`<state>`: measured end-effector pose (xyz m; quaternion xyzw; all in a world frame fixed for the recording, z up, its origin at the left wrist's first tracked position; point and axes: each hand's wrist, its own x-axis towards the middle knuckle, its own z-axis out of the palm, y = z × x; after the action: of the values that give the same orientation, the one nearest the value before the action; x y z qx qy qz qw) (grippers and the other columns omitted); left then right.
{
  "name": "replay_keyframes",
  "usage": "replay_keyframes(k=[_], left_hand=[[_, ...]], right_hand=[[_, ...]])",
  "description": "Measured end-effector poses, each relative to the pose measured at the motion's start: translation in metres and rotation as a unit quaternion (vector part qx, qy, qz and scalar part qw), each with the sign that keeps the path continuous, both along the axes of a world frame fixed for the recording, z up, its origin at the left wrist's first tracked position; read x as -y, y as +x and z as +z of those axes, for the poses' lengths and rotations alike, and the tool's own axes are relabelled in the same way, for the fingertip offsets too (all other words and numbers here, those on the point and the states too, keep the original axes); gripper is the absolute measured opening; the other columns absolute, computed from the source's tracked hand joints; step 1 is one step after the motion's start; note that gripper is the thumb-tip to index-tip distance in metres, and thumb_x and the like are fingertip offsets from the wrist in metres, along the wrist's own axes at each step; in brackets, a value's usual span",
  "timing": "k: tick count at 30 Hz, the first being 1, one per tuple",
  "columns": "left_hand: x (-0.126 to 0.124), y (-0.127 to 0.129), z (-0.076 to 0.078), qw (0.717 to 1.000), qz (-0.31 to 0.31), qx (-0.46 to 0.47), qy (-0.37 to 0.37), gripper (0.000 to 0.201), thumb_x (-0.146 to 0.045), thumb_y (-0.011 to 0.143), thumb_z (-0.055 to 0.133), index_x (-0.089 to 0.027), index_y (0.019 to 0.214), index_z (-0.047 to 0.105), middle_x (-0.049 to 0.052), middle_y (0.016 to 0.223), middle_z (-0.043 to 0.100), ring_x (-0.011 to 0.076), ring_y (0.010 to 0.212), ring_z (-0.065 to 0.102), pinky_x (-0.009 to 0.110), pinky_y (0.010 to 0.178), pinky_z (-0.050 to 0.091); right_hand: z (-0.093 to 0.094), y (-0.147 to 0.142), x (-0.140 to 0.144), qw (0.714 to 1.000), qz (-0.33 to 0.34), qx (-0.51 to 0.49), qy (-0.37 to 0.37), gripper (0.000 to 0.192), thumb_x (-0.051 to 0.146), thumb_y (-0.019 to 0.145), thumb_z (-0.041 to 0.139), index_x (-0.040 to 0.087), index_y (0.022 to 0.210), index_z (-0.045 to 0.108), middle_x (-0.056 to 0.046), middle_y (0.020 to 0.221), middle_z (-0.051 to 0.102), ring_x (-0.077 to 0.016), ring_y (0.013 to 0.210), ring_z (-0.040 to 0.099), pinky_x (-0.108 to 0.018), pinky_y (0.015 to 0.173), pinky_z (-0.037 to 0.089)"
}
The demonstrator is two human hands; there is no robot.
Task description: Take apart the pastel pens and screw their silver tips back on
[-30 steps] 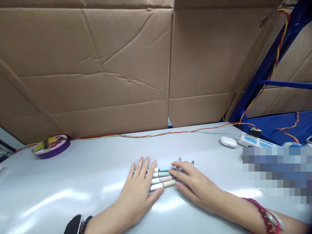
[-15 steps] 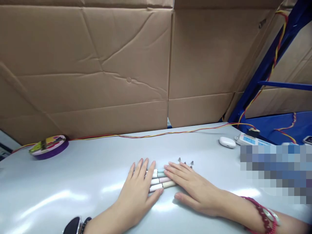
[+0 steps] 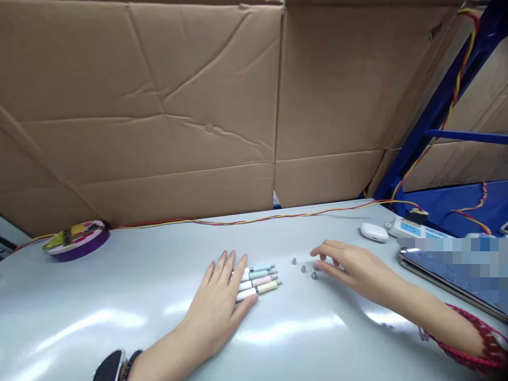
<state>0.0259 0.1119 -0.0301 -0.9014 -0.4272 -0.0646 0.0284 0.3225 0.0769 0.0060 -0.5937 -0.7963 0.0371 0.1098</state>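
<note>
My left hand [image 3: 216, 304] lies flat with fingers outstretched over the left ends of several pens. The pens sit side by side, white on the left, with coloured right halves: a blue pen [image 3: 262, 268], a green pen [image 3: 259, 274], a pink pen [image 3: 262, 282] and a yellow pen [image 3: 268, 287]. Their narrow metallic ends point right, bare of cone caps. My right hand [image 3: 353, 264] hovers right of the pens, fingers bent and thumb apart from them. Several small grey cone-shaped pen tips [image 3: 304, 269] stand on the table; one [image 3: 315, 266] is beside the right thumb, partly hidden.
A round purple-sided box [image 3: 79, 243] is at the back left. To the right are a white earbud case [image 3: 373, 232], a white power strip [image 3: 415, 228] and a dark flat device [image 3: 436, 280], partly blurred out. Red-yellow wire [image 3: 238, 219] runs before the cardboard wall [image 3: 198, 159].
My right hand has lifted off the pens and moved right to the small pen tips, uncovering the pens' right ends. My left hand stays on the pens, which appear slightly shifted.
</note>
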Motion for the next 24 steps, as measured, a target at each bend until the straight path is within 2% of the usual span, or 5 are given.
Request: replay_keyframes(k=[4,6,9,19,24], left_hand=[[0.004,0.002,0.008,0.996,-0.053,0.055,0.054,0.045,-0.04,0.09,0.044,-0.019,0.13,0.042,0.015,0.147,0.023,0.0344,0.134,0.017,0.052,0.099,0.034],[0.007,0.003,0.012,0.988,-0.099,0.072,0.094,0.024,-0.029,0.089,0.045,-0.018,0.107,0.056,0.013,0.142,0.031,0.0336,0.133,0.022,0.051,0.1,0.035],[0.011,0.004,0.015,0.975,-0.139,0.074,0.156,0.014,-0.023,0.088,0.044,-0.018,0.085,0.057,0.013,0.127,0.046,0.032,0.127,0.033,0.049,0.099,0.037],[0.01,0.005,0.01,0.968,-0.128,0.051,0.21,0.016,-0.022,0.089,0.043,-0.017,0.082,0.056,0.011,0.112,0.049,0.0275,0.112,0.045,0.045,0.097,0.039],[0.015,0.005,0.015,0.975,-0.15,0.105,0.123,0.019,-0.022,0.093,0.035,-0.018,0.085,0.052,0.01,0.108,0.052,0.0251,0.101,0.051,0.038,0.083,0.046]], right_hand=[[-0.002,-0.009,0.008,0.999,0.037,0.035,0.011,0.015,0.028,0.089,0.045,0.023,0.092,0.059,-0.002,0.085,0.061,-0.018,0.073,0.059,-0.028,0.059,0.043],[-0.004,-0.012,0.01,0.997,0.051,0.046,0.018,0.014,0.024,0.089,0.045,0.023,0.088,0.059,-0.003,0.083,0.06,-0.0186,0.075,0.058,-0.027,0.059,0.043],[-0.007,-0.014,0.011,0.997,0.067,0.049,0.011,0.017,0.019,0.089,0.043,0.022,0.086,0.059,-0.003,0.082,0.059,-0.0181,0.074,0.057,-0.027,0.059,0.043],[-0.012,-0.024,0.019,0.992,0.088,0.087,0.003,0.021,0.012,0.089,0.039,0.02,0.078,0.055,-0.002,0.074,0.058,-0.0181,0.067,0.055,-0.028,0.056,0.042],[-0.012,-0.026,0.021,0.993,0.092,-0.065,0.02,0.017,0.018,0.091,0.04,0.021,0.089,0.057,-0.003,0.08,0.059,-0.0169,0.071,0.056,-0.029,0.062,0.045]])
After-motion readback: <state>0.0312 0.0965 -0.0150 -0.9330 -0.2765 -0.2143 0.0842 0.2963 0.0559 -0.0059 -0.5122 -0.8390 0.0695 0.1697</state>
